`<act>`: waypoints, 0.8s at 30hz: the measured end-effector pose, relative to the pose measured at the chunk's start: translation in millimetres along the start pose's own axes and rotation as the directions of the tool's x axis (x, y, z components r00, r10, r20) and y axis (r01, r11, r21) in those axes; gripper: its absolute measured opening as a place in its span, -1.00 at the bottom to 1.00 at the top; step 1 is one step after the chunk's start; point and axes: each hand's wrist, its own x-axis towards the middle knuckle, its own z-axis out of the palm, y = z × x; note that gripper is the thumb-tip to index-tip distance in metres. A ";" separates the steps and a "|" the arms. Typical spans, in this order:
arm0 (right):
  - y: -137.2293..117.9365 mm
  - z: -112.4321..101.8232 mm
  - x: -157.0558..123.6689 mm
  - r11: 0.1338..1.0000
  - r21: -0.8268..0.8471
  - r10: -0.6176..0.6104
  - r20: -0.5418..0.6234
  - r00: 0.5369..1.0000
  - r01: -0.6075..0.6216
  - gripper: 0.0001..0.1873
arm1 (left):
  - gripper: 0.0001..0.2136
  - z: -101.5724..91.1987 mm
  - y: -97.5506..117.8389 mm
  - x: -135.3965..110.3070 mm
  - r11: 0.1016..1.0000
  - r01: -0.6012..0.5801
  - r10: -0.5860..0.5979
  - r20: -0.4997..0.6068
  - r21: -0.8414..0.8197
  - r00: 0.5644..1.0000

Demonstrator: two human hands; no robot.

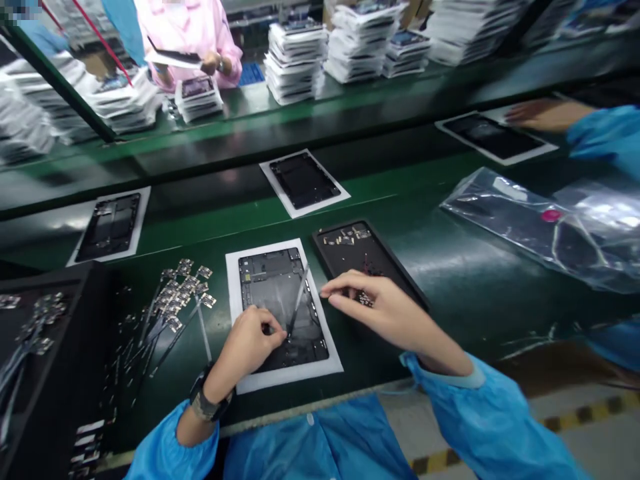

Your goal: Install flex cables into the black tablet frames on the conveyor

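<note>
A black tablet frame [280, 293] lies on a white sheet [235, 280] in front of me. My left hand [250, 343] rests on its lower left part, fingers pinched on the end of a thin flex cable strip [299, 300] that slants up across the frame. My right hand [375, 303] hovers over the lower edge of a black parts tray [370, 253] to the right, fingers held together and pointing left toward the frame; whether they hold anything is not visible.
Several loose flex cables [175, 293] lie left of the sheet, beside a dark tray [35, 333]. More frames on white sheets [305, 183] [110, 227] ride the belt. Clear plastic bags [550, 223] lie right. Another person's hand [545, 113] works far right; a pink-coated person [195, 40] stands opposite.
</note>
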 end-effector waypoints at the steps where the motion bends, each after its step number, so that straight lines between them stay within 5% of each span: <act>1: -4.7 -11.5 6.6 1.000 -0.026 -0.017 -0.011 1.000 0.017 -0.80 | -0.89 -0.7 -1.0 -1.9 0.999 -0.005 0.006 -0.025 0.046 1.000; 5: -7.7 -44.2 54.6 0.986 -0.147 -0.081 -0.022 0.996 0.077 -0.79 | -0.87 -13.4 -2.4 3.5 0.978 0.018 0.008 -0.122 0.208 0.992; 8: 8.5 -54.3 111.7 0.955 -0.292 0.036 -0.077 0.996 -0.057 -0.83 | -0.89 -35.4 -1.2 30.7 0.923 -0.012 0.110 -0.233 0.384 0.966; 11: 30.1 -57.5 168.4 0.843 -0.396 0.239 -0.330 0.913 -0.364 -0.81 | -0.84 -58.9 0.9 73.1 0.874 -0.018 0.181 -0.292 0.485 0.939; 15: 49.9 -56.3 218.8 0.774 -0.355 0.326 -0.487 0.810 -0.525 -0.69 | -0.86 -77.1 3.2 119.1 0.891 -0.016 0.130 -0.220 0.453 0.967; 17: 55.3 -53.9 234.3 0.757 -0.308 0.362 -0.536 0.763 -0.576 -0.67 | -0.98 -80.2 2.5 129.6 0.896 -0.036 0.120 -0.163 0.443 0.979; 24: 64.4 -52.0 266.5 0.726 -0.065 0.548 -0.546 0.634 -0.684 -0.74 | -0.90 -79.7 -8.8 134.3 0.876 -0.129 0.174 -0.054 0.464 0.983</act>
